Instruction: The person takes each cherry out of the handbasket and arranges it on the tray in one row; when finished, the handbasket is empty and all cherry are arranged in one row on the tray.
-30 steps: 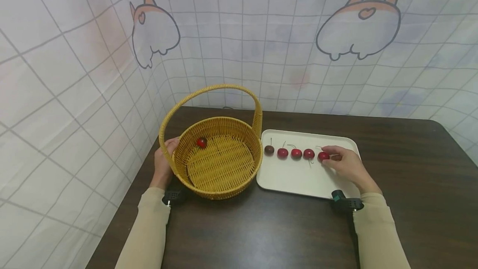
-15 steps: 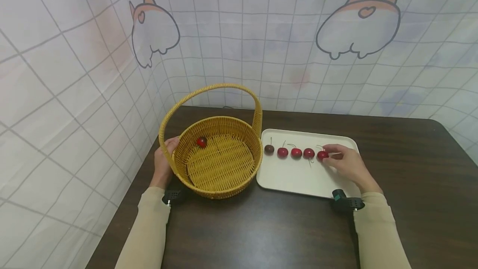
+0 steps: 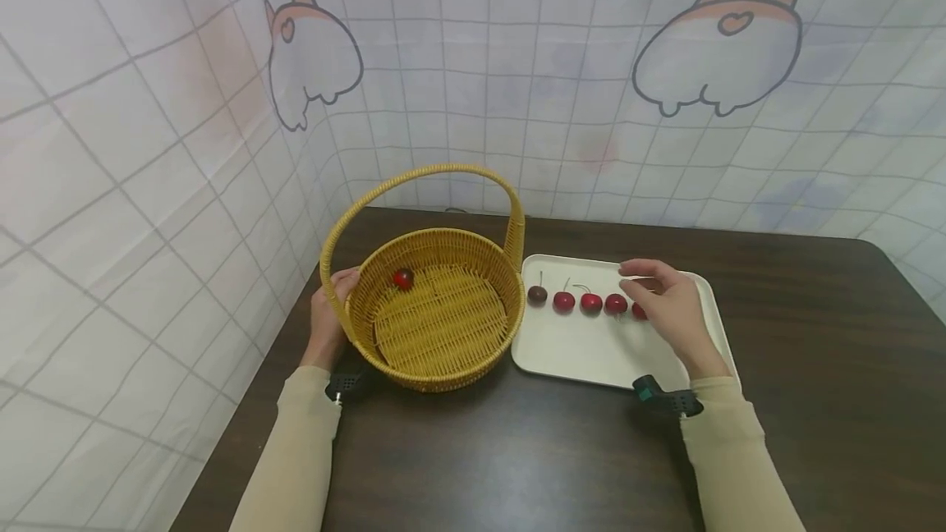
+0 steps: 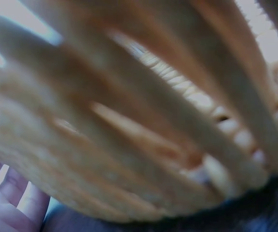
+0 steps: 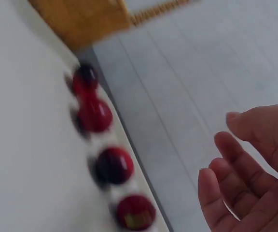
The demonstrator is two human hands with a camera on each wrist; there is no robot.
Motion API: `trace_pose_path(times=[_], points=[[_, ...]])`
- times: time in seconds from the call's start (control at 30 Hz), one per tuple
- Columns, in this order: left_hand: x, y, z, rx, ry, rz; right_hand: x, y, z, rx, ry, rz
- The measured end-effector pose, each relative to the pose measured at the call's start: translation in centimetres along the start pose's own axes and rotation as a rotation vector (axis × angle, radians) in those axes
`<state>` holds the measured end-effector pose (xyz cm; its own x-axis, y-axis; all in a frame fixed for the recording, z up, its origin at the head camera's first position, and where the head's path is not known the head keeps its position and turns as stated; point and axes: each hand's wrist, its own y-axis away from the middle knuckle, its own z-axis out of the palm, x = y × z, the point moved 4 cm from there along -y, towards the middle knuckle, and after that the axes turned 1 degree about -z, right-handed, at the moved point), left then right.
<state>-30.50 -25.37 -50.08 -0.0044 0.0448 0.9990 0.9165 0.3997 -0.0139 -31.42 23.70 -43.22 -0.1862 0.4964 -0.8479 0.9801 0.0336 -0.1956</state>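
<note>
A round yellow woven basket (image 3: 436, 246) with a tall arched handle stands left of centre in the head view, one dark red cherry (image 3: 403, 278) inside it. My left hand (image 3: 327, 320) rests against its outer left side; in the left wrist view the basket's weave fills most of the picture, with fingers at the lower left. Several cherries (image 3: 590, 303) with thin stems lie in a row on a white tray (image 3: 584, 351). Above the row's right end hovers my right hand (image 3: 668, 310), holding nothing and partly covering the rightmost cherry (image 3: 639, 311). Its fingers are apart in the right wrist view.
The dark wooden table (image 3: 502, 450) reaches forward to a white grid-patterned cloth (image 3: 488, 89), which also hangs along the left side. Tray and basket stand close side by side. The basket handle arches high above its bowl.
My right hand has let go of the rightmost cherry and lifted up and slightly left. That cherry stays on the tray. The left hand keeps its place at the basket; the head view shifted slightly.
</note>
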Motion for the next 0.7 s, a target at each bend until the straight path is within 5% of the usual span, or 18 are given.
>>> trace_pose_path(times=[0.4,0.7], points=[[-0.3,-0.2,0.5,-0.019,0.025,-0.015,-7.6,1.4,8.2,-0.245,-0.282,-0.174],[0.3,-0.1,0.5,-0.034,0.052,0.001,-11.7,1.6,13.6,-0.314,-0.119,-0.248]])
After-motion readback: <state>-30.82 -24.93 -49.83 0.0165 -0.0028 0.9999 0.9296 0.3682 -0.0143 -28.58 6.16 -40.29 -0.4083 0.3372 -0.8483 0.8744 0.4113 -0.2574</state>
